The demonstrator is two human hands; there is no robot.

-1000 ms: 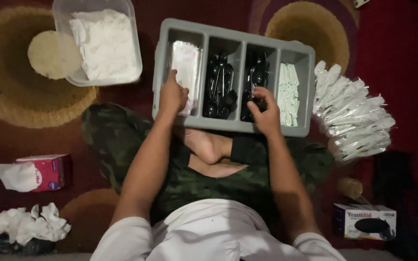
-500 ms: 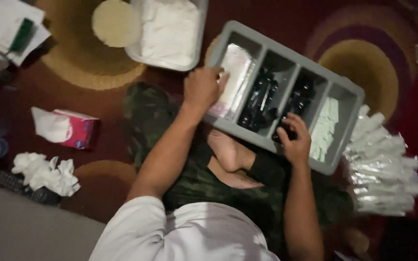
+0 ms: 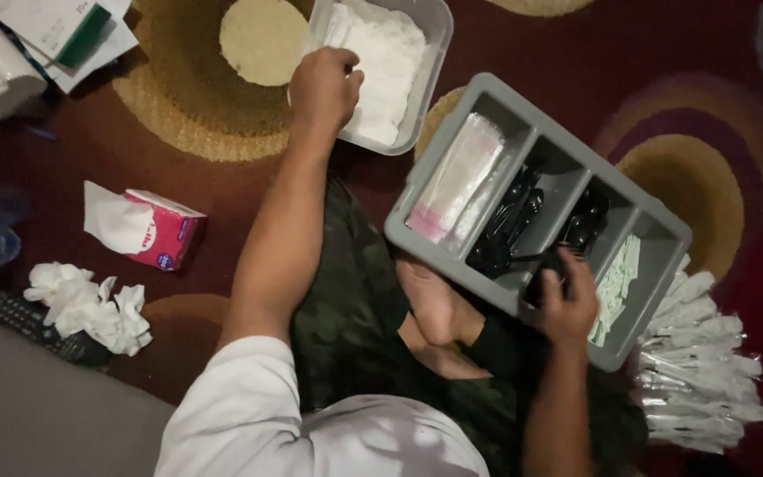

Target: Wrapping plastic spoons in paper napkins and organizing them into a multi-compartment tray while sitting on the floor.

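My left hand reaches into a clear plastic tub of white napkins, fingers curled on the near edge of the stack. My right hand is closed around black plastic cutlery at the near rim of a grey divided tray. The tray's compartments hold clear plastic bags, black forks or knives, black spoons and pale green packets. The tray rests tilted against my crossed legs and bare foot.
A pile of wrapped white cutlery packs lies to the right. A pink tissue box, crumpled tissues, a remote and papers sit to the left on the patterned maroon carpet. A round pale lid lies beside the tub.
My left hand left the tray's bag compartment and moved up-left into the napkin tub. The right hand stays at the cutlery. The view has shifted and tilted.
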